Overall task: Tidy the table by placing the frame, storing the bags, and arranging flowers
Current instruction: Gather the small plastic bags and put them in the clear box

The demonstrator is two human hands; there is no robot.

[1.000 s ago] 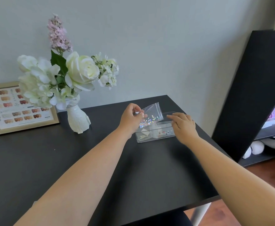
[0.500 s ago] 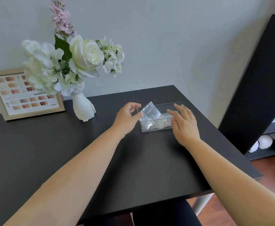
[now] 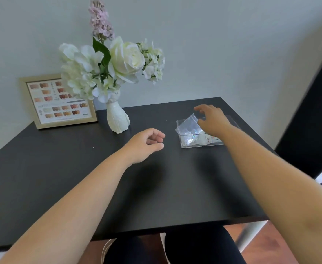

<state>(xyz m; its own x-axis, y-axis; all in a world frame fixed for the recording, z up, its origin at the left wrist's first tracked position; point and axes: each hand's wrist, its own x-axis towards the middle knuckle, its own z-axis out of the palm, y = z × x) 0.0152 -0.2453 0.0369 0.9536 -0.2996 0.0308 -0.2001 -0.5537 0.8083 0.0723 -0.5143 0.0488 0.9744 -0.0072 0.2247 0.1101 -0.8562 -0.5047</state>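
**Bags in the box, frame up, flowers standing: the finish line is close**

Here is the black table [image 3: 156, 187], and it looks nearly tidy. The frame [image 3: 58, 101] stands at the back left, propped against the wall, face toward us, its long axis running side to side along the wall. That job reads as done. Just beside it, partly overlapping its right edge from this angle, the flowers [image 3: 110, 67] sit upright in the white vase [image 3: 117, 119], stems vertical, the pink spike pointing straight up above the white blooms. Whether they need more arranging is a judgement call; they look settled.

Over to the right side: the clear box [image 3: 200, 144] lies flat on the table, its long axis roughly left to right. Inside it, a clear bag [image 3: 187, 127] of glittery bits leans tilted, one corner poking up above the left end of the rim, the lower part down inside. Smaller packets lie flat in the box beneath it, too small to make out.

The right hand [image 3: 212, 121] hovers over the box, fingers spread and loose, gripping nothing; whether it touches the bag I cannot tell. The left hand [image 3: 146, 143] floats above the bare table, well apart from the box, loosely curled, empty.

What seems left: pressing that tilted bag down flat so it sits properly stored.
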